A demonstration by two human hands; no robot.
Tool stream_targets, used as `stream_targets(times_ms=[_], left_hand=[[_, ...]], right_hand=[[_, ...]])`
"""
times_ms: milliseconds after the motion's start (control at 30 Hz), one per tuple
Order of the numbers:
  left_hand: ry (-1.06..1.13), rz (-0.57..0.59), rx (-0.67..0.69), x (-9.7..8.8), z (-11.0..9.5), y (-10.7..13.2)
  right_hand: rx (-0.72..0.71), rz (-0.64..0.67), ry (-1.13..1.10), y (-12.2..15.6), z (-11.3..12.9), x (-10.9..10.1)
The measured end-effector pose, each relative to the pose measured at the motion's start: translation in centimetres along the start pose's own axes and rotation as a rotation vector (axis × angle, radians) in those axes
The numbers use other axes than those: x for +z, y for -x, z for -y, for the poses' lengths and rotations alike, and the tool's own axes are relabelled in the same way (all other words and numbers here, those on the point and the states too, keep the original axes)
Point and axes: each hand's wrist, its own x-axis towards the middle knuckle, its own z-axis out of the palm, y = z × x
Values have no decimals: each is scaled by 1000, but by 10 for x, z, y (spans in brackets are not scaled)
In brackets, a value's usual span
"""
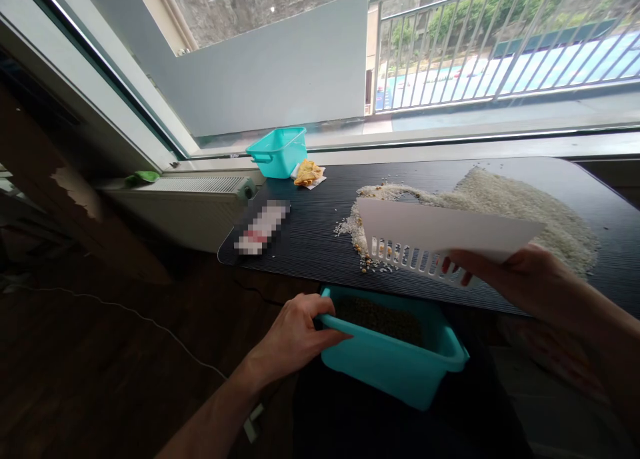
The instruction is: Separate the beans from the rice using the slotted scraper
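My left hand point(299, 332) grips the rim of a teal plastic tub point(400, 369) held just below the near edge of the black table point(310, 236). Dark grains lie inside the tub. My right hand point(520, 279) holds a white slotted basket point(440, 236) tipped on its side on the tabletop. A few yellow kernels and white grains sit against the basket's slots. Behind the basket a wide heap of white rice point(510, 202) spreads over the table.
A second teal tub point(278, 151) stands at the table's far left corner by a yellow crumpled cloth point(307, 172). A blurred packet point(263, 227) lies left on the table. A radiator point(195, 186) runs under the window; a white cable point(150, 319) crosses the floor.
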Motion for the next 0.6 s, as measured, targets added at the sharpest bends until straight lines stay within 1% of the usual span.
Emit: stream_targets(times_ms=[200, 333, 467, 600], left_hand=[[-12, -9, -3, -4, 1, 1], [-17, -24, 1, -4, 3, 2], [-17, -33, 8, -3, 4, 2], [-6, -34, 1, -2, 4, 1]], right_hand=[[8, -43, 35, 1, 0, -7], [11, -1, 18, 3, -3, -8], [26, -39, 25, 6, 0, -8], [43, -40, 13, 3, -1, -6]])
